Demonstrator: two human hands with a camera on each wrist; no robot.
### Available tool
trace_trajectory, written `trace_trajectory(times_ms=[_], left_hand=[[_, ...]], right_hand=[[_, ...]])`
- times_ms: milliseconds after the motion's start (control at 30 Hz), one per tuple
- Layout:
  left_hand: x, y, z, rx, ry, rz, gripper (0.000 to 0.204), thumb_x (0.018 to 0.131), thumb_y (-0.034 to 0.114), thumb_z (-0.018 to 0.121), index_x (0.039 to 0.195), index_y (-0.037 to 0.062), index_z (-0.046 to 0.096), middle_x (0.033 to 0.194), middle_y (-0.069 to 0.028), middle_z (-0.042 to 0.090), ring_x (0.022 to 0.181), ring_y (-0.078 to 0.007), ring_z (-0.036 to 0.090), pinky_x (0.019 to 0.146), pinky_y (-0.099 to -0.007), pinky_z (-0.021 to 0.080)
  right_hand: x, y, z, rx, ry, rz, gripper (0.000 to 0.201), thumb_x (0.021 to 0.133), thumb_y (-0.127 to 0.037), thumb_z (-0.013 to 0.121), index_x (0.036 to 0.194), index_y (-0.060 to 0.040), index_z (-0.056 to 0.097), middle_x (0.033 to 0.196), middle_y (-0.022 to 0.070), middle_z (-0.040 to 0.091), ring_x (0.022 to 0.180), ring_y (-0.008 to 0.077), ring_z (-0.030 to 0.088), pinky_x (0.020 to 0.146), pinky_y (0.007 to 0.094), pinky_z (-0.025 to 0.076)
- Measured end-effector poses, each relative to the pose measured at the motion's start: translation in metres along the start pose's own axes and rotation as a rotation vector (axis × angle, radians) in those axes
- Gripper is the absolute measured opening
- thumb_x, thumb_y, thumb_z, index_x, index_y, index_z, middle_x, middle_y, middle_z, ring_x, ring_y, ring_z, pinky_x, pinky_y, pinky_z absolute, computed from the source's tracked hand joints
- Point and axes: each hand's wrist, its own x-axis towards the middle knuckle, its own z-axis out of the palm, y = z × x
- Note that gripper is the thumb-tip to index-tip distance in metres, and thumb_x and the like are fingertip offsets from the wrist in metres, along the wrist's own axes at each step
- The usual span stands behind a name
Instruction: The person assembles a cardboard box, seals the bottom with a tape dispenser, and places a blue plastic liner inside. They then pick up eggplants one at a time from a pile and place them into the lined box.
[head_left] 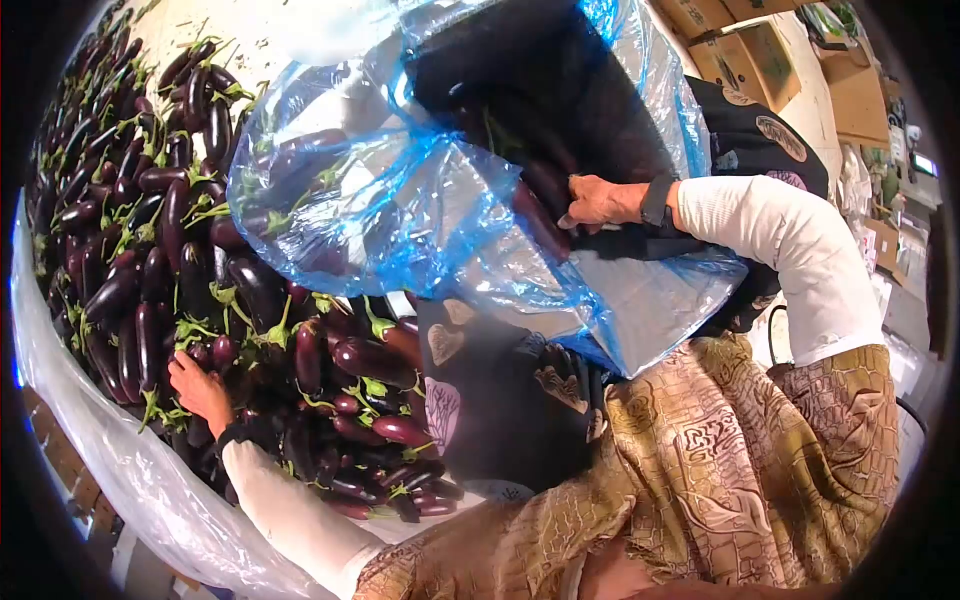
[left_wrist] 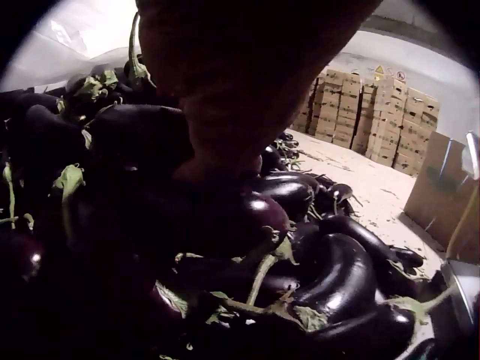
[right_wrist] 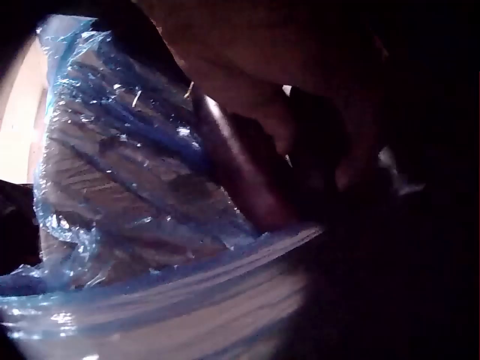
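Observation:
At the left of the head view, my left hand (head_left: pixel 203 392) reaches down into a large heap of glossy dark purple eggplants (head_left: pixel 258 290). Its fingertips are right at the eggplants; in the left wrist view the hand (left_wrist: pixel 232 112) is dark, and I cannot tell whether it grips one. My right hand (head_left: pixel 604 203) is inside a box lined with a clear blue plastic bag (head_left: pixel 400 215). Its thumb and fingers hold an eggplant (head_left: pixel 540 222) near the liner. The right wrist view shows this eggplant (right_wrist: pixel 247 169) beneath the fingers, beside the bag's wall.
Clear plastic sheeting (head_left: pixel 130 470) borders the heap on the near left. A pale surface (head_left: pixel 250 30) lies beyond the heap. Cardboard boxes (head_left: pixel 745 65) stand at the upper right, and stacked cartons (left_wrist: pixel 379 116) line the far wall. A dark patterned cloth (head_left: pixel 500 420) hangs before the body.

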Motion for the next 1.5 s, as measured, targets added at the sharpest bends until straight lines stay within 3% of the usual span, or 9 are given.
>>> trace_trajectory(times_ms=[267,400,700,1033,1100,1333,1433,1467,1500], left_hand=[[-0.022,0.013,-0.013,-0.067,0.127,-0.023,0.075,0.066,0.010,0.081,0.130,0.0118,0.042,0.119,-0.0108,0.050,0.106,-0.0321,0.056,0.078,-0.0475,0.049],[-0.028,0.011,-0.008,-0.024,0.090,-0.047,0.076,0.064,0.011,0.082,0.130,0.0134,0.043,0.119,-0.0099,0.050,0.105,-0.0313,0.056,0.077,-0.0458,0.050],[-0.031,0.033,-0.026,-0.098,0.059,-0.037,0.058,0.077,0.013,0.074,0.127,0.0108,0.046,0.126,-0.0130,0.051,0.113,-0.0351,0.053,0.084,-0.0483,0.048],[-0.049,0.175,-0.237,-1.116,0.360,0.446,0.030,0.084,0.001,0.063,0.114,0.0021,0.062,0.110,-0.0132,0.063,0.100,-0.0248,0.061,0.083,-0.0351,0.049],[-0.060,0.195,-0.268,-1.185,0.358,0.673,0.031,0.082,0.001,0.065,0.113,0.0028,0.063,0.109,-0.0134,0.064,0.097,-0.0256,0.062,0.084,-0.0348,0.050],[-0.063,0.301,-0.304,-1.202,0.309,1.299,0.074,0.072,0.020,0.079,0.136,0.0026,0.045,0.127,-0.0175,0.057,0.116,-0.0308,0.056,0.097,-0.0383,0.044],[-0.061,0.333,-0.312,-1.205,0.358,1.365,0.080,0.070,0.025,0.081,0.136,0.0027,0.041,0.121,-0.0192,0.058,0.111,-0.0295,0.058,0.095,-0.0368,0.045],[-0.059,0.333,-0.320,-1.312,0.257,1.335,0.076,0.071,0.023,0.080,0.134,0.0024,0.042,0.116,-0.0176,0.060,0.106,-0.0270,0.060,0.092,-0.0360,0.047],[-0.060,0.334,-0.326,-1.415,0.151,1.300,0.071,0.072,0.021,0.079,0.131,0.0021,0.044,0.110,-0.0159,0.062,0.101,-0.0245,0.062,0.088,-0.0352,0.048]], right_hand=[[0.011,-0.001,-0.002,-0.057,0.111,-0.047,0.053,0.084,-0.041,0.071,0.098,0.0073,0.057,0.068,0.0138,0.062,0.070,0.0271,0.066,0.062,0.0382,0.052],[-0.005,-0.008,-0.008,0.094,-0.087,-0.167,0.059,0.081,-0.037,0.074,0.114,0.0055,0.049,0.120,0.0213,0.053,0.104,0.0275,0.057,0.081,0.0383,0.049],[-0.018,-0.013,-0.014,0.229,-0.040,-0.106,0.076,0.072,-0.038,0.075,0.129,0.0001,0.040,0.120,0.0206,0.056,0.114,0.0337,0.054,0.089,0.0438,0.047],[-0.053,-0.014,-0.034,0.236,-0.204,-0.126,0.050,0.079,-0.035,0.071,0.113,-0.0028,0.055,0.112,0.0129,0.059,0.102,0.0233,0.061,0.087,0.0353,0.052],[-0.066,-0.014,-0.040,0.202,-0.232,-0.520,0.049,0.080,-0.037,0.068,0.110,-0.0015,0.056,0.105,0.0118,0.060,0.093,0.0217,0.064,0.081,0.0337,0.056],[-0.149,-0.038,-0.092,0.089,0.186,-0.599,0.038,0.086,-0.049,0.060,0.078,-0.0127,0.068,0.062,0.0017,0.056,0.057,0.0124,0.058,0.052,0.0284,0.050],[-0.194,-0.057,-0.115,-0.003,-0.037,-0.644,0.050,0.094,-0.046,0.054,0.109,0.0004,0.065,0.098,0.0128,0.067,0.087,0.0210,0.064,0.077,0.0338,0.051],[-0.211,-0.064,-0.077,0.211,0.359,-0.807,0.054,0.099,-0.051,0.044,0.106,-0.0017,0.065,0.096,0.0108,0.067,0.088,0.0188,0.063,0.079,0.0324,0.051],[-0.218,-0.066,-0.140,0.494,-0.463,-0.472,0.049,0.100,-0.048,0.043,0.104,-0.0034,0.065,0.095,0.0094,0.066,0.086,0.0162,0.063,0.079,0.0313,0.051]])
